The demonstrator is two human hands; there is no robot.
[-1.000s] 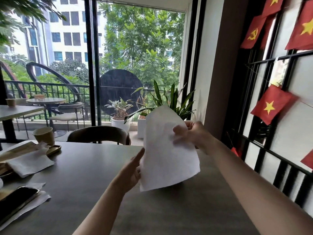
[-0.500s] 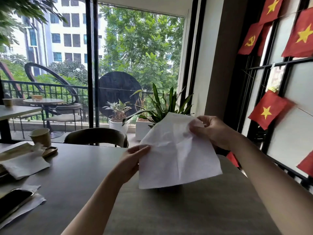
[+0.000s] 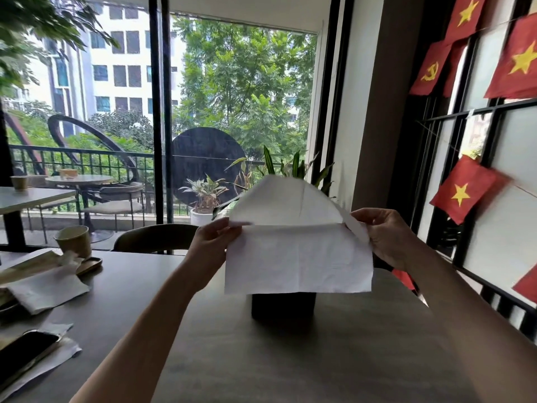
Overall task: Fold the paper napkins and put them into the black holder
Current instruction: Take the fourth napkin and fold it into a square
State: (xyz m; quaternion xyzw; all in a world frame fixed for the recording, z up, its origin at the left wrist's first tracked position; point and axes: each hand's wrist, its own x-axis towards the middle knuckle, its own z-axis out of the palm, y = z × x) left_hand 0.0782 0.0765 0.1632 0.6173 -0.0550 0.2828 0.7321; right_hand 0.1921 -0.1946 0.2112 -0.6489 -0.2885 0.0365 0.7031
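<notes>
Both hands had drawn apart since a moment earlier, pulling the paper napkin (image 3: 299, 257) out wide and level where it had hung as a crumpled sheet.

At the far left of the dark table (image 3: 261, 359) stood a paper cup (image 3: 72, 241). Nearer lay a loose white napkin (image 3: 49, 289), and nearest, at the left edge, a dark phone (image 3: 26, 350) on more paper.

The left hand (image 3: 215, 239) pinched the held napkin's left edge between thumb and fingers. The sheet was creased across its middle; its upper half arched up and away, and its lower half hung flat toward me. Just under that lower edge the black holder (image 3: 283, 305) stood upright on the table, its top hidden behind the paper, so I could not tell whether the two touched. The right hand (image 3: 386, 237) gripped the right edge at the crease, fingers curled round it. Beyond it, on the right wall, hung red flags (image 3: 465, 190) with yellow stars.
</notes>
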